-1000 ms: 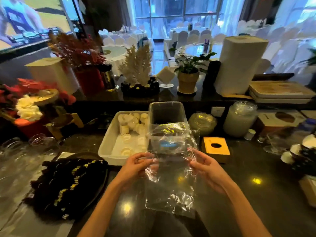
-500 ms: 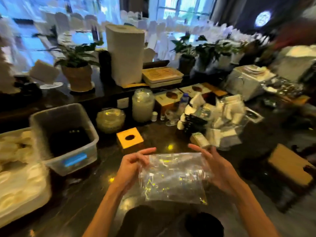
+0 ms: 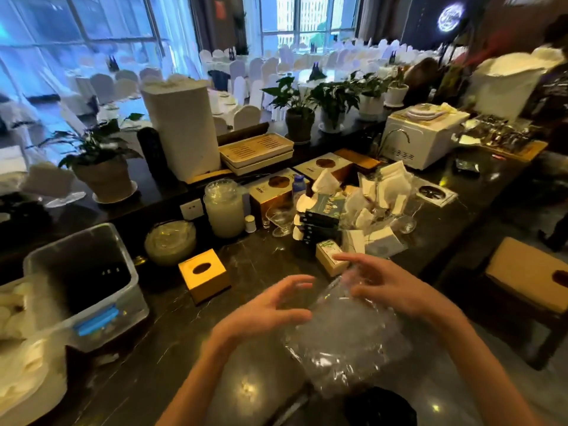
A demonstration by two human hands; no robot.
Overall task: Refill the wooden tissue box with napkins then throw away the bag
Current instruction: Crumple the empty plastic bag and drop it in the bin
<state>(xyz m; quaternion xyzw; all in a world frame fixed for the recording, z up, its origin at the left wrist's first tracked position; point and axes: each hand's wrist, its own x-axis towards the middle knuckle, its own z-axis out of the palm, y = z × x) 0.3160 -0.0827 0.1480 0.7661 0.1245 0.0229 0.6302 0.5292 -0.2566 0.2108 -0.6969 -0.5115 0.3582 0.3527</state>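
Looks like the throw-away step. Clear bag (image 3: pixel 347 342) low and right of middle, between left hand (image 3: pixel 270 309), fingers spread, and right hand (image 3: pixel 384 287), grip too blurred to tell. Wooden tissue box (image 3: pixel 204 275) left of middle. Next: scrunch up, find a bin.

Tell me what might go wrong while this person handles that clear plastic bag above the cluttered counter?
1. The clear bag looks slippery, and the left hand has its fingers spread, so the bag could slip and drop.
2. The right hand is close to a small carton and stemmed glasses; a quick sweep might knock them over.
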